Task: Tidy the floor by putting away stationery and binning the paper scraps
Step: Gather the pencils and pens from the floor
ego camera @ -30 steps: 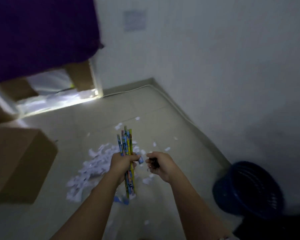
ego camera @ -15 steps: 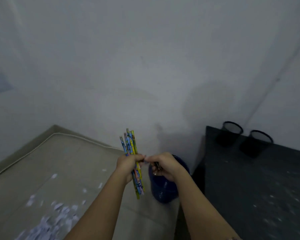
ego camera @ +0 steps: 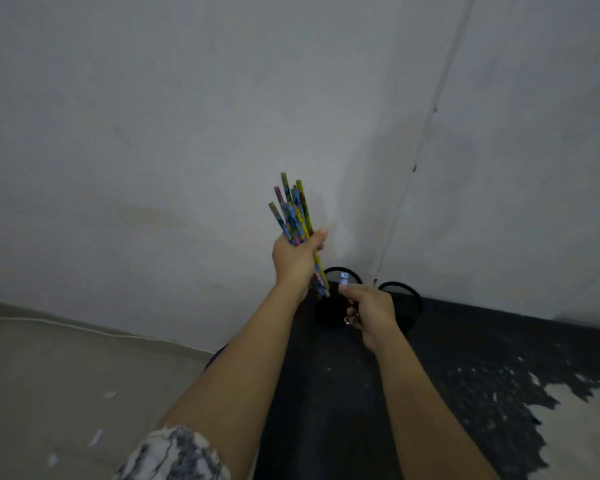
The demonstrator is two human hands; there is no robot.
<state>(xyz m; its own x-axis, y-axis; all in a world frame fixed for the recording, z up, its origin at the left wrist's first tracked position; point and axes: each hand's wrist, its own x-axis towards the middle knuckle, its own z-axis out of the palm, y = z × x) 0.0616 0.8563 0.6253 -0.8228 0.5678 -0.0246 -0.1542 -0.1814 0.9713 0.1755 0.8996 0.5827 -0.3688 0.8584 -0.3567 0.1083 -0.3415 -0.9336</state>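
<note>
We see a plain grey wall meeting a second wall in a corner at the right. Below on the left is a beige floor with a few white paper scraps and a pale cable running along the foot of the wall. To the right stands a black table whose top is worn down to a pale patch at the near right.

At the back of the table, close to the corner, we find 2 black cups side by side: the left cup and the right cup.

The left hand is raised in front of the wall, its fingers wrapped round a bundle of coloured pencils. The pencils fan upward, and their lower ends hang just over the rim of the left cup; we cannot tell whether they reach inside it.

The right hand hovers between the 2 cups. Its thumb and forefinger pinch a small blue and white thing, too blurred to name, and the other fingers curl over something with a metal glint.

A marbled sleeve shows at the bottom edge.
</note>
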